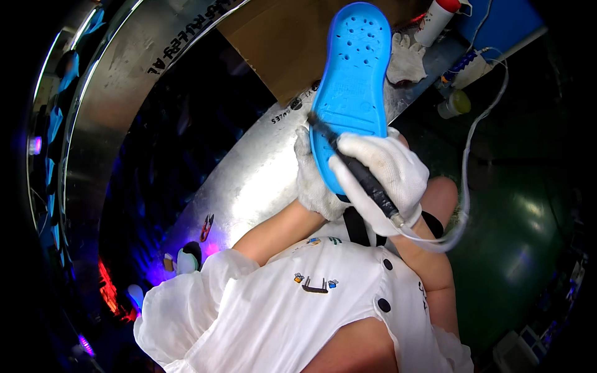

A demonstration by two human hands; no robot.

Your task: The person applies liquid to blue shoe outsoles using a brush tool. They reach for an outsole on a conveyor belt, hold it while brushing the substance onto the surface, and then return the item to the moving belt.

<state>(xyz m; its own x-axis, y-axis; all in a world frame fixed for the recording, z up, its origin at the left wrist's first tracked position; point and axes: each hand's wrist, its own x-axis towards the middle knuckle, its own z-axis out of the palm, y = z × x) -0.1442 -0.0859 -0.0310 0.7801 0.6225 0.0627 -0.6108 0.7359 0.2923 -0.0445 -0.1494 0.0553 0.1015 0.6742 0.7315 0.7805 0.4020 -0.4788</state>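
Note:
A bright blue shoe sole [353, 87] with small holes at its far end is held up in front of me, tilted. Round its near left edge my white-gloved left hand [314, 177] is closed, partly hidden behind the sole. My gloved right hand [392, 171] grips a black pen-shaped hand tool [367, 177] like a pen. Its dark tip lies over the sole's left edge; whether it touches cannot be made out. A clear hose [465, 186] runs from the tool's back end and loops up to the right.
Below the sole spreads a shiny metal table [239, 168] with brown cardboard [267, 37] at the back. Red-handled snips [206, 227] lie left. A loose white glove [406, 59], a red-and-white bottle [436, 22] and a yellow-topped jar [457, 103] are far right. A curved metal machine rim [102, 105] stands left.

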